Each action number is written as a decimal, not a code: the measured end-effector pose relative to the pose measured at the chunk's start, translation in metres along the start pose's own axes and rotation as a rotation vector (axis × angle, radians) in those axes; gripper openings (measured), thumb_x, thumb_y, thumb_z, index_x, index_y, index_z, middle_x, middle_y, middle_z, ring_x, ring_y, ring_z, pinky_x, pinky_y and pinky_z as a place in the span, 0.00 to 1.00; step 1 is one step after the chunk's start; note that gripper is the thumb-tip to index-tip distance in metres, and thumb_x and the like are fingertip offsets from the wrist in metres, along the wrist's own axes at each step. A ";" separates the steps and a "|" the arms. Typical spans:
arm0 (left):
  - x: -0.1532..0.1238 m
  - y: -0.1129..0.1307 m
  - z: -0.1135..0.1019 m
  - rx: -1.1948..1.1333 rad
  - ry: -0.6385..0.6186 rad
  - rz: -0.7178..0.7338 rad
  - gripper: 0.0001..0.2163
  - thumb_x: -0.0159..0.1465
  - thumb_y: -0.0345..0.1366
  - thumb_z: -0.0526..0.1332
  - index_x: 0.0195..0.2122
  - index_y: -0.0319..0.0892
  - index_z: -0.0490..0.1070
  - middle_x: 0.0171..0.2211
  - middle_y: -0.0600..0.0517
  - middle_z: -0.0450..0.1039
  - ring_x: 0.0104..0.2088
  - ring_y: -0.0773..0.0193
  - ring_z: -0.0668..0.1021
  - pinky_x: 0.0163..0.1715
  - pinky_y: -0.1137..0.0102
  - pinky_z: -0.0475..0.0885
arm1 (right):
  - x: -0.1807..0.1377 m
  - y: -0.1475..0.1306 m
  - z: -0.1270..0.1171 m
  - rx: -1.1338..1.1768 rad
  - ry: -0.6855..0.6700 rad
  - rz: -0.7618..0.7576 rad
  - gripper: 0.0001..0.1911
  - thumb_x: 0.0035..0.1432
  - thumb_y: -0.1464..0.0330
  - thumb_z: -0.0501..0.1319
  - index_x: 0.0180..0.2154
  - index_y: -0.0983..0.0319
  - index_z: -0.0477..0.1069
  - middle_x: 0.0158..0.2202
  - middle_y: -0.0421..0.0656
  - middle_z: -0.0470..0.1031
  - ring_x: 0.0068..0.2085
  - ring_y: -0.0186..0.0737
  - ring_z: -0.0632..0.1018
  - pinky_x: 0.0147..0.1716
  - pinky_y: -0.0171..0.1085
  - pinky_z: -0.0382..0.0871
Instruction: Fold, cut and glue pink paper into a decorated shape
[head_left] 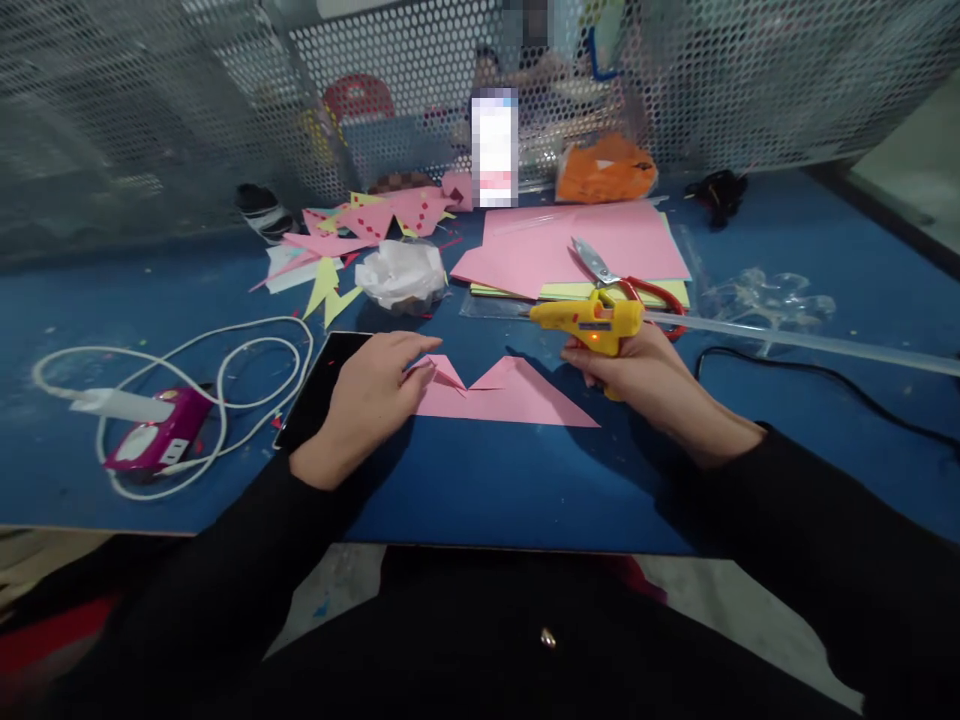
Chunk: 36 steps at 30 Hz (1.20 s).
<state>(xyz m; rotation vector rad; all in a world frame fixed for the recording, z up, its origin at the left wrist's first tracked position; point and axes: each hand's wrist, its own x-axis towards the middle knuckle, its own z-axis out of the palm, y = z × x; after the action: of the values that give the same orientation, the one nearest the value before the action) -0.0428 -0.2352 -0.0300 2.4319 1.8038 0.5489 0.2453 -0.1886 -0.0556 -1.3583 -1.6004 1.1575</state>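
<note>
My right hand (637,375) is wrapped round the handle of a yellow hot glue gun (581,315). A small orange light glows on the gun, its nozzle points left, and a long clear glue stick (795,338) runs out of its back. Below the nozzle lies a folded sheet of pink paper (495,400), with two peaks and a dip between them. My left hand (382,375) rests at the paper's left end, fingers stretched out and thumb touching the folded edge. That end of the sheet is partly hidden under the hand.
Red-handled scissors (596,262) lie on stacked pink and yellow paper (555,250). Behind my left hand are a black tablet-like slab (322,385), a crumpled white wrapper (401,272) and paper scraps (367,222). A purple device (161,430) with coiled white cable sits left; a lit phone (495,150) stands behind.
</note>
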 end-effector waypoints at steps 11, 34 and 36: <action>0.039 -0.024 0.005 -0.064 -0.282 0.276 0.08 0.66 0.38 0.57 0.37 0.44 0.75 0.40 0.48 0.77 0.44 0.59 0.77 0.47 0.62 0.72 | 0.002 0.002 0.003 -0.006 -0.032 0.009 0.07 0.52 0.65 0.67 0.33 0.61 0.74 0.23 0.38 0.71 0.21 0.34 0.70 0.21 0.37 0.63; -0.038 0.050 0.018 -0.182 -0.096 -0.284 0.04 0.62 0.37 0.65 0.35 0.45 0.74 0.32 0.55 0.77 0.29 0.64 0.75 0.28 0.68 0.65 | -0.034 -0.011 0.011 -0.133 -0.161 -0.213 0.14 0.61 0.55 0.61 0.32 0.58 0.74 0.25 0.42 0.72 0.26 0.40 0.73 0.23 0.38 0.65; -0.042 0.046 0.017 -0.294 -0.102 -0.313 0.03 0.62 0.35 0.64 0.36 0.46 0.76 0.34 0.56 0.77 0.32 0.65 0.76 0.32 0.69 0.67 | -0.041 -0.014 0.015 -0.186 -0.211 -0.352 0.13 0.63 0.57 0.60 0.32 0.58 0.72 0.27 0.41 0.72 0.27 0.38 0.73 0.25 0.38 0.65</action>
<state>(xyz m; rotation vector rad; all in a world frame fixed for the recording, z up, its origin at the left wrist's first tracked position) -0.0060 -0.2859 -0.0441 1.9082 1.8598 0.5983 0.2342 -0.2320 -0.0458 -1.0314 -2.0452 0.9800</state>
